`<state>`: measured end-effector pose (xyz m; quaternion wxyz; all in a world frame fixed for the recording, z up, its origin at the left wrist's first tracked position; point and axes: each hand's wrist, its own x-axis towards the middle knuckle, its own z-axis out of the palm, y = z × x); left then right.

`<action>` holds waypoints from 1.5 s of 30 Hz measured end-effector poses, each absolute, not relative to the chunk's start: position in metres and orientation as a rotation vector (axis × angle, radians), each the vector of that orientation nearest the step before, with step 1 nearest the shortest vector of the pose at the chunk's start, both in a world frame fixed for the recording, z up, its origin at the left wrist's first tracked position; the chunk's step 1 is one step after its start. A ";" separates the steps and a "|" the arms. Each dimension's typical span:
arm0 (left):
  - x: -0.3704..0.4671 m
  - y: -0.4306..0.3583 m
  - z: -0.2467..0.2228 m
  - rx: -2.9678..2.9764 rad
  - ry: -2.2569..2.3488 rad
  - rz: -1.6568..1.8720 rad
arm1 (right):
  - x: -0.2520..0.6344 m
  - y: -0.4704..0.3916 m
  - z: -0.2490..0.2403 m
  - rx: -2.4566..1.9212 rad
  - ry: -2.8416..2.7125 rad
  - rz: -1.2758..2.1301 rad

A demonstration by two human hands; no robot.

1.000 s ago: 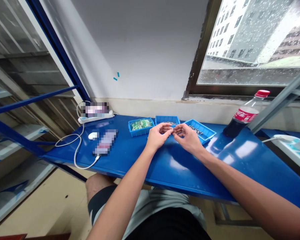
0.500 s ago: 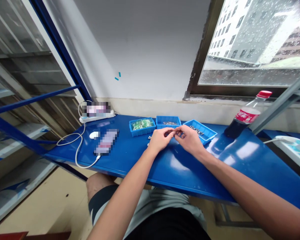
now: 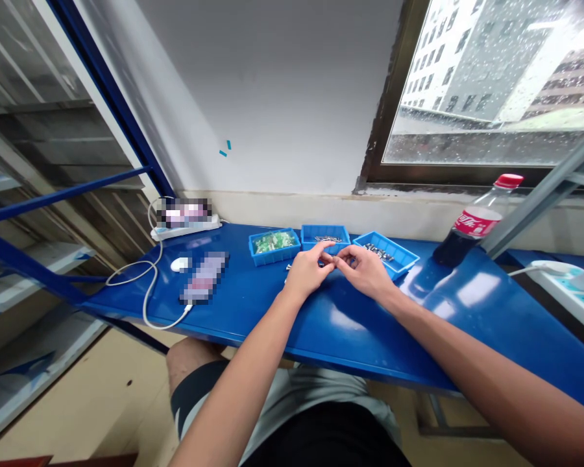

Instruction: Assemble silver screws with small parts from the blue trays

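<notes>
My left hand [image 3: 310, 269] and my right hand [image 3: 363, 269] meet fingertip to fingertip above the blue table, both pinched closed. Whatever lies between the fingers is too small and too covered to name. Just behind them stand three blue bins: a left bin [image 3: 254, 253] of green and clear packets [image 3: 275, 242], a middle bin [image 3: 324, 231] with slim metal pieces, and a right bin [image 3: 403, 251] with small metal parts [image 3: 379, 251]. A few small metal pieces lie by my left hand, partly hidden by it.
A cola bottle [image 3: 477, 222] stands at the right near a grey metal post [image 3: 540, 194]. On the left are a blurred phone-like object [image 3: 204, 277] with a white cable [image 3: 148, 305], a white round item [image 3: 179, 264] and a power strip [image 3: 189, 228]. The table edge [image 3: 340, 363] is near my lap.
My left index finger has lifted and spread a little from the thumb. Both hands stay together at nearly the same place. The whole view has shifted slightly.
</notes>
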<state>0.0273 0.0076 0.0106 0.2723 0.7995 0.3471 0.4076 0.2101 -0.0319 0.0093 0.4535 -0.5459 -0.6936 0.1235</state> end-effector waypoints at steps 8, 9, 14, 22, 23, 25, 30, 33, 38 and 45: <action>0.029 0.017 0.008 1.709 0.803 1.244 | 0.214 -0.030 0.009 -1.322 -1.686 0.390; 0.029 0.019 0.006 1.626 0.766 1.243 | 0.214 -0.030 0.008 -1.308 -1.698 0.424; 0.029 0.025 0.004 1.476 0.699 1.237 | 0.208 -0.033 0.006 -1.239 -1.709 0.683; 0.029 0.017 0.009 1.553 0.776 1.134 | 0.208 -0.032 0.007 -1.186 -1.578 0.796; 0.029 0.017 0.008 1.553 0.778 1.120 | 0.208 -0.031 0.006 -1.186 -1.574 0.786; 0.030 0.018 0.007 1.549 0.770 1.117 | 0.209 -0.031 0.006 -1.187 -1.568 0.768; 0.030 0.019 0.007 1.548 0.734 1.159 | 0.206 -0.032 0.008 -1.184 -1.573 0.737; 0.029 0.016 0.010 1.548 0.734 1.181 | 0.205 -0.034 0.008 -1.206 -1.605 0.698; 0.030 0.013 0.012 1.553 0.758 1.176 | 0.205 -0.035 0.003 -1.231 -1.630 0.736; 0.032 0.013 0.011 1.546 0.749 1.150 | 0.205 -0.033 -0.001 -1.212 -1.544 0.854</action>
